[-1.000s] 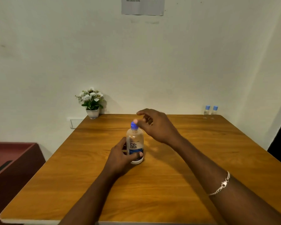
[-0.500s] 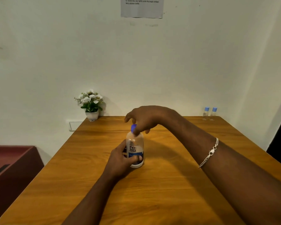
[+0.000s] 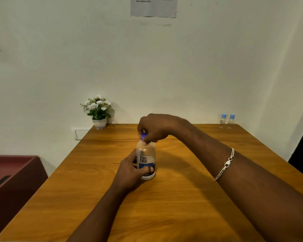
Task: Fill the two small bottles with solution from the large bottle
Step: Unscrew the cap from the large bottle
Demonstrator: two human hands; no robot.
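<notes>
The large bottle [image 3: 146,154], clear with a white and blue label, stands upright near the middle of the wooden table [image 3: 173,198]. My left hand [image 3: 129,172] grips its lower body from the left. From above, my right hand [image 3: 154,128] pinches its blue cap [image 3: 143,136], which is mostly covered by the fingers. Two small clear bottles with light blue caps, one [image 3: 223,120] beside the other [image 3: 231,121], stand together at the table's far right corner, well away from both hands.
A small white pot of white flowers [image 3: 98,110] sits at the table's far left corner against the wall. A dark red cabinet [image 3: 12,180] stands to the left of the table. A printed sheet [image 3: 154,7] hangs on the wall.
My right hand has moved from beside the large bottle's cap to over it and closed its fingers on the cap. My left hand has kept its hold on the bottle.
</notes>
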